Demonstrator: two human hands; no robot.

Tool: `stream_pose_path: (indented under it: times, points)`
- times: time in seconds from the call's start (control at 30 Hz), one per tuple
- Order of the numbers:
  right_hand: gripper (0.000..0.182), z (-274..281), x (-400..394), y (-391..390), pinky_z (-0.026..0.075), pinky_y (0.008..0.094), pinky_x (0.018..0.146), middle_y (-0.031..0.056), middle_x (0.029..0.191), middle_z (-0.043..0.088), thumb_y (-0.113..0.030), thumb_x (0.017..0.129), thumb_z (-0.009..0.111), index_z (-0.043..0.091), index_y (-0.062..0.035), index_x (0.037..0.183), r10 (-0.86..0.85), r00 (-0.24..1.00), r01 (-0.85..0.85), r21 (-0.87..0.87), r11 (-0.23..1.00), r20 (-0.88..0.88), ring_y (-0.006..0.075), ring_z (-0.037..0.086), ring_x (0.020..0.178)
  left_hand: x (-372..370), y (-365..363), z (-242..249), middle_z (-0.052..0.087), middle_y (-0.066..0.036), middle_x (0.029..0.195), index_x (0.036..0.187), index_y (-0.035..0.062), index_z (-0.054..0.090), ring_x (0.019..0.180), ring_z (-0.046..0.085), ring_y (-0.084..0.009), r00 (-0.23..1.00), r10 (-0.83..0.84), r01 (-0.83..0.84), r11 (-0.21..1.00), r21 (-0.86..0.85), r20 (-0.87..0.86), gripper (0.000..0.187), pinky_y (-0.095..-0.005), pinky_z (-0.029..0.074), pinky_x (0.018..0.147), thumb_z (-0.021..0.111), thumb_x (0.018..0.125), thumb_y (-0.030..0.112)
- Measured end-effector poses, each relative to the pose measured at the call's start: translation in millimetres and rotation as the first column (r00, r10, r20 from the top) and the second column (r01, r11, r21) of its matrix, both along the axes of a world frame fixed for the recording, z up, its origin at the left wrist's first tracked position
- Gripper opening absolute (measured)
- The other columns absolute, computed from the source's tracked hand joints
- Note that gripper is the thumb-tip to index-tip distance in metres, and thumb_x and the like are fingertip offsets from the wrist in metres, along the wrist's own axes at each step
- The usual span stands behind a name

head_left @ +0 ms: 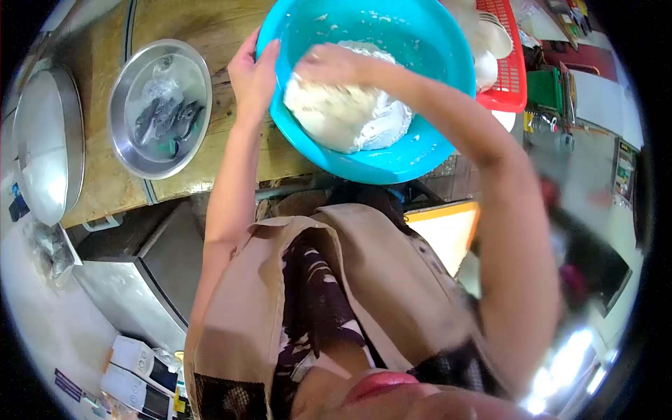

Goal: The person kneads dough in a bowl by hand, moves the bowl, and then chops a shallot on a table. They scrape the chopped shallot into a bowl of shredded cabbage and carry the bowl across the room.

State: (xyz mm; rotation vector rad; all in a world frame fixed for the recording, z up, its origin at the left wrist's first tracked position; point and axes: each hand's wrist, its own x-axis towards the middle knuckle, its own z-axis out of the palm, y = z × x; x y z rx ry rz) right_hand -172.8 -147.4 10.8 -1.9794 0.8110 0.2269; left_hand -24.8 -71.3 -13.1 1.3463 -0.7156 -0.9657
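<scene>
A large turquoise plastic basin (441, 49) holds a pale, floury mass (343, 119) with loose white powder beside it and specks on the wall. My left hand (253, 73) grips the basin's rim at its left side, thumb against the edge. Inside the basin, my right hand (332, 64) is over the upper left of the floury mass. Motion blurs its fingers, so I cannot see whether they hold any of the mass or how far they are closed.
On the wooden table (231, 21) a steel bowl (119, 133) holds dark pieces in liquid. A large metal pan (49, 147) stands at far left. Right of the basin is a red basket (514, 84) with white bowls (495, 35).
</scene>
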Motion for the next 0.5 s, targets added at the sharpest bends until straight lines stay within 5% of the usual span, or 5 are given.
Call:
stream_pose_path:
  times: [0.03,0.07,0.17,0.43,0.5]
  points:
    - [0.045,18,-19,12,0.043,0.0426,0.075,0.0154,0.098,0.062,-0.047,0.079,0.049,0.064,-0.0068,0.095,0.164,0.986,-0.164,-0.05,0.985,0.013,0.0323,0.057,0.087,1,1,4,0.064,-0.006,0.096,0.115,-0.0019,0.057,0.083,0.057,-0.0095,1.0,-0.011,0.011,1.0,-0.006,-0.005,0.033,-0.0236,0.045,0.076,0.058,0.083,0.007]
    - [0.041,4,-50,44,0.04,0.042,0.079,0.0134,0.099,0.06,-0.044,0.077,0.051,0.063,-0.0096,0.095,0.083,0.939,0.059,-0.394,0.917,0.333,0.0306,0.054,0.092,3,0,7,0.064,-0.006,0.095,0.116,-0.0015,0.057,0.082,0.057,-0.0095,0.999,-0.026,0.025,1.0,-0.003,-0.043,0.034,-0.0236,0.045,0.075,0.059,0.082,0.006]
    - [0.048,13,-97,81,0.035,0.0424,0.079,0.0117,0.094,0.055,-0.045,0.071,0.051,0.058,-0.006,0.098,0.163,0.899,0.199,-0.711,0.674,0.406,0.0311,0.051,0.088,8,-22,3,0.065,-0.005,0.095,0.116,-0.0001,0.057,0.082,0.058,-0.0098,0.994,-0.059,0.059,0.998,-0.002,-0.094,0.035,-0.024,0.046,0.075,0.06,0.082,0.008]
    - [0.045,-55,-24,85,0.033,0.0464,0.083,0.0185,0.105,0.05,-0.032,0.072,0.052,0.052,0.0001,0.103,-0.36,0.811,0.577,-0.731,0.363,0.461,0.0357,0.045,0.095,21,-135,15,0.063,-0.02,0.101,0.11,0.0047,0.061,0.098,0.061,-0.0281,0.674,-0.417,0.496,0.867,0.045,0.609,0.045,-0.0358,0.045,0.088,0.057,0.081,0.039]
    - [0.043,-31,-36,91,0.035,0.0454,0.086,0.0195,0.108,0.051,-0.028,0.075,0.054,0.052,-0.0002,0.107,-0.379,0.839,0.544,-0.617,0.569,0.39,0.0343,0.047,0.098,15,-120,11,0.065,-0.014,0.099,0.112,0.0041,0.06,0.094,0.06,-0.0213,0.652,-0.392,0.425,0.898,0.115,0.649,0.041,-0.0323,0.046,0.084,0.055,0.084,0.034]
